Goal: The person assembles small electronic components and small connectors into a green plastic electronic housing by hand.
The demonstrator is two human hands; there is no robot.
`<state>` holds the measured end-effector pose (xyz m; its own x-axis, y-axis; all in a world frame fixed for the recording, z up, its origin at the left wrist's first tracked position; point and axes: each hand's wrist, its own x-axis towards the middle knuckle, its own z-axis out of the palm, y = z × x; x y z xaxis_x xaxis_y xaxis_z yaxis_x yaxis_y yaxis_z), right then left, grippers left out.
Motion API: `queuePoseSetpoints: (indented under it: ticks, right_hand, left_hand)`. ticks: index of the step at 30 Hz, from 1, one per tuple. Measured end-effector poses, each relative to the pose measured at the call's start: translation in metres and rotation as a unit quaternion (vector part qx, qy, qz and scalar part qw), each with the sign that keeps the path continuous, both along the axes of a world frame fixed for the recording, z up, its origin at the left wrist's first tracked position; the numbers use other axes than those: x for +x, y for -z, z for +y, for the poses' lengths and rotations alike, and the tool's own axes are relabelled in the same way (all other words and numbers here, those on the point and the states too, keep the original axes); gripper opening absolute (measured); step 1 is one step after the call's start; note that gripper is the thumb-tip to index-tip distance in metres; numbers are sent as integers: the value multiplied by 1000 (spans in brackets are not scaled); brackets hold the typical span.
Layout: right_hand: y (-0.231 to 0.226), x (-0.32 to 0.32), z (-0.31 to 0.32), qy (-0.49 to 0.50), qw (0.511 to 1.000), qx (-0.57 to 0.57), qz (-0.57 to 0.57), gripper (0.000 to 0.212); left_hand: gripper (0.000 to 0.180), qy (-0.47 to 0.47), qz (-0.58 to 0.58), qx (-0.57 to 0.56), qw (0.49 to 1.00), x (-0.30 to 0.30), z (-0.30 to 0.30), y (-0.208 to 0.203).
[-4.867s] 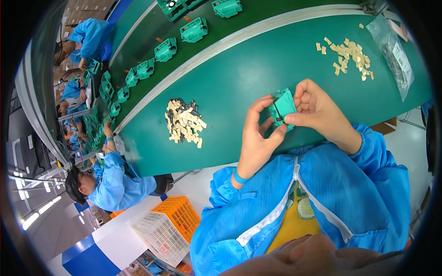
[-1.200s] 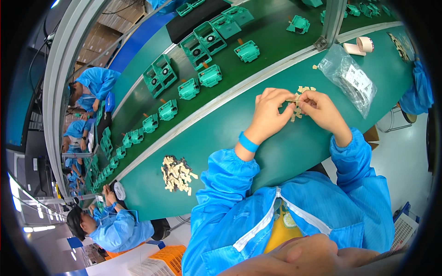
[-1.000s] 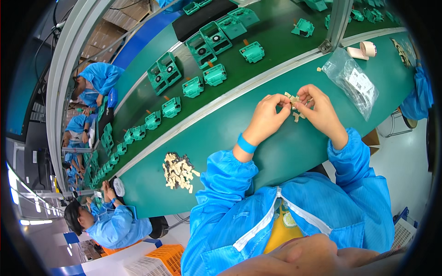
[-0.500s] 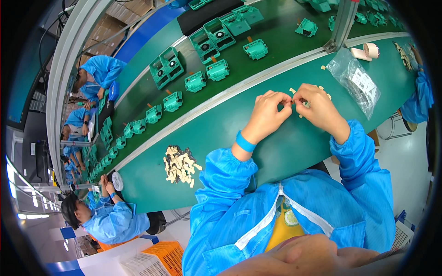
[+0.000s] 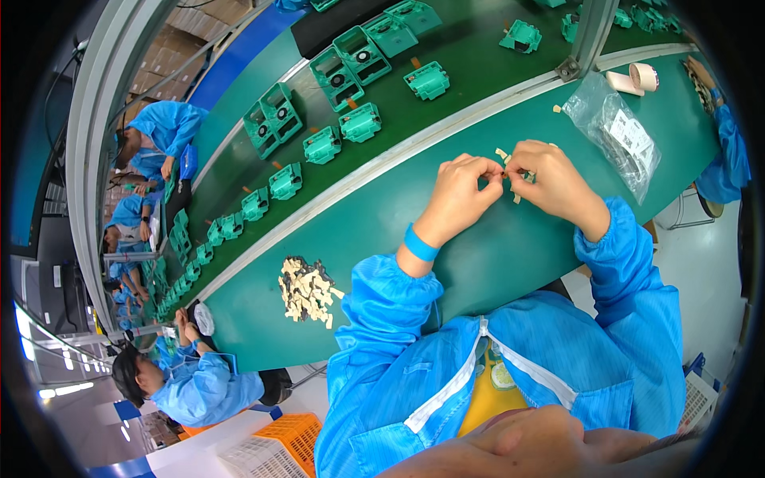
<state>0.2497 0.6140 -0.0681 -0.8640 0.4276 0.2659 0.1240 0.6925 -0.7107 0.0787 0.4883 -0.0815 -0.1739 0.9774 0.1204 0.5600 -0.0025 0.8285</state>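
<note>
My left hand (image 5: pixel 460 195), with a blue band at its wrist, is closed in a pinch above the green bench. Its fingertips meet those of my right hand (image 5: pixel 551 182), which is also pinched. Between them is a tiny dark piece (image 5: pixel 504 175), too small and too covered by the fingers to name. Several small cream-coloured pieces (image 5: pixel 500 153) lie on the bench by my right fingertips. Farther left, a heap of cream and black small pieces (image 5: pixel 307 293) rests on the bench (image 5: pixel 382 231).
Beyond a pale rail (image 5: pixel 351 188), a green belt carries teal housings (image 5: pixel 360 123) and open teal cases (image 5: pixel 272 119). A clear plastic bag (image 5: pixel 615 135) and a tape roll (image 5: pixel 643 77) lie to the right. A metal post (image 5: pixel 591 36) rises at the rail. Co-workers (image 5: pixel 195 382) sit along the left.
The teal housings on the belt have shifted left. The whole view has tilted slightly. My hands keep the same pinched pose, fingertips together.
</note>
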Motion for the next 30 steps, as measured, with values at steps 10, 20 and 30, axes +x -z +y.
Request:
queuePoseSetpoints:
  ticks: [10,20,30]
  right_hand:
    - [3,1,9,-4,999,-7,-33,5]
    - [6,1,16,-11,999,26,-35,6]
    - [8,19,42,84,993,76,-35,11]
  left_hand:
    - [18,7,-8,-20,1000,1,9,0]
    - [19,-4,-13,-25,1000,3,16,1]
    - [20,-25,-12,-12,1000,8,17,1]
